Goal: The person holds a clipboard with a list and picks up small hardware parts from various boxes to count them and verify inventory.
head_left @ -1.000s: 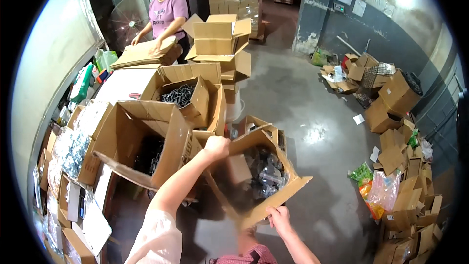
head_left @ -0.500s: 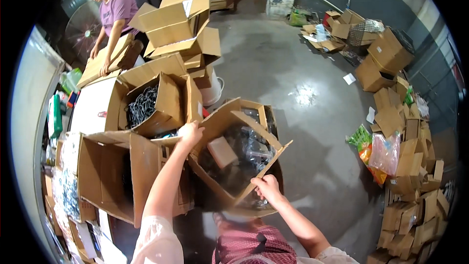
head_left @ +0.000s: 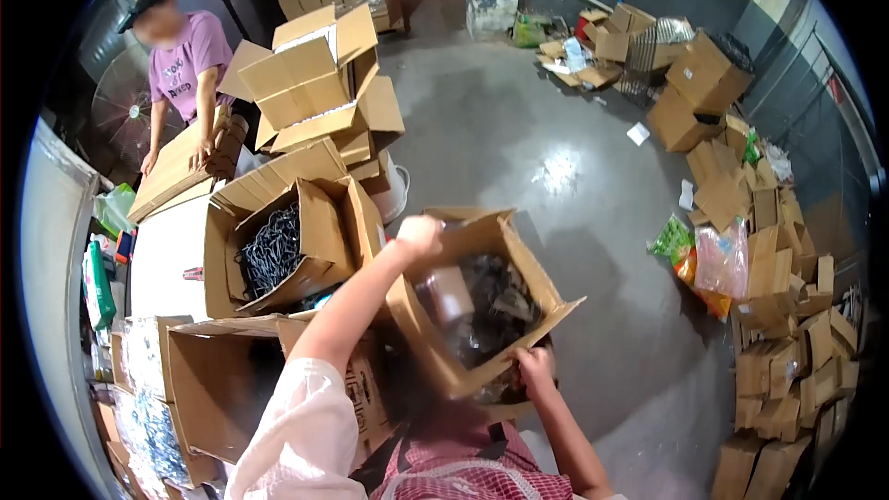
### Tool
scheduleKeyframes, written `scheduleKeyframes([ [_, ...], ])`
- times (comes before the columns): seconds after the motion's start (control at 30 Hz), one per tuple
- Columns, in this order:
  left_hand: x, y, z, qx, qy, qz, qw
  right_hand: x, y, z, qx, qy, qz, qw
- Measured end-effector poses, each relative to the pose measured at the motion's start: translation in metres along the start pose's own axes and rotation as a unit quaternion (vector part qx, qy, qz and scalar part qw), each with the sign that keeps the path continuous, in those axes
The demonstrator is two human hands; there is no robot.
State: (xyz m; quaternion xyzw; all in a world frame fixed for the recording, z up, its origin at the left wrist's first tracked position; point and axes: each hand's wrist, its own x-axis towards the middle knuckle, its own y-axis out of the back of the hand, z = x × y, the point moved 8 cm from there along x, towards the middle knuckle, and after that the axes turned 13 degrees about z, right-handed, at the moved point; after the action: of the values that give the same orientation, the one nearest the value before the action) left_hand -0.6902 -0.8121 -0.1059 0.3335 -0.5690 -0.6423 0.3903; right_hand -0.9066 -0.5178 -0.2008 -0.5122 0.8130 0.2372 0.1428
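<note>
Both my hands grip an open cardboard box [head_left: 417,331] in front of me. My left hand [head_left: 421,233] is closed on its far left rim. At the near right corner, my right hand [head_left: 535,368] is closed around the edge. Inside lie a small pale carton [head_left: 451,294], clear plastic wrapping and dark pieces that I cannot make out. Part of another box [head_left: 505,406] shows underneath. To the left, a cardboard box of black looped pieces [head_left: 273,245] sits beside a white tabletop [head_left: 167,268].
An open box [head_left: 208,389] stands at the near left. Stacked cartons [head_left: 306,74] and a white bucket [head_left: 396,193] are farther off. Across the table, a co-worker in purple [head_left: 190,65] handles flattened cardboard [head_left: 176,176]. Cardboard scraps [head_left: 773,333] line the right wall.
The held box has turned and looks higher, with its rim opened out. My left hand has shifted right along with it. The co-worker's head has turned, and my view has shifted.
</note>
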Motion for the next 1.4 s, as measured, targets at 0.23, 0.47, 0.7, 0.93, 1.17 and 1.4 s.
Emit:
scheduleKeyframes([
  [0.23, 0.015, -0.025, -0.05, -0.041, 0.023, 0.01, 0.999, 0.034, -0.023, -0.018, -0.101, 0.062, 0.009, 0.993],
  [0.47, 0.011, -0.028, -0.067, 0.006, 0.071, -0.037, 0.997, 0.021, -0.057, -0.096, -0.202, 0.004, -0.015, 0.979],
  [0.7, -0.006, -0.025, -0.084, 0.01, 0.145, -0.045, 0.988, 0.03, -0.047, -0.092, -0.175, 0.005, -0.044, 0.984],
  [0.93, -0.023, -0.015, -0.073, 0.046, 0.148, -0.099, 0.983, 0.025, -0.044, -0.07, -0.063, -0.06, -0.071, 0.994],
  [1.17, -0.056, -0.008, -0.037, 0.034, 0.123, -0.112, 0.986, 0.044, -0.04, -0.035, -0.092, 0.002, -0.059, 0.994],
  [1.4, -0.164, -0.008, -0.06, -0.014, 0.266, -0.101, 0.959, 0.045, -0.048, -0.154, -0.336, 0.059, -0.061, 0.938],
])
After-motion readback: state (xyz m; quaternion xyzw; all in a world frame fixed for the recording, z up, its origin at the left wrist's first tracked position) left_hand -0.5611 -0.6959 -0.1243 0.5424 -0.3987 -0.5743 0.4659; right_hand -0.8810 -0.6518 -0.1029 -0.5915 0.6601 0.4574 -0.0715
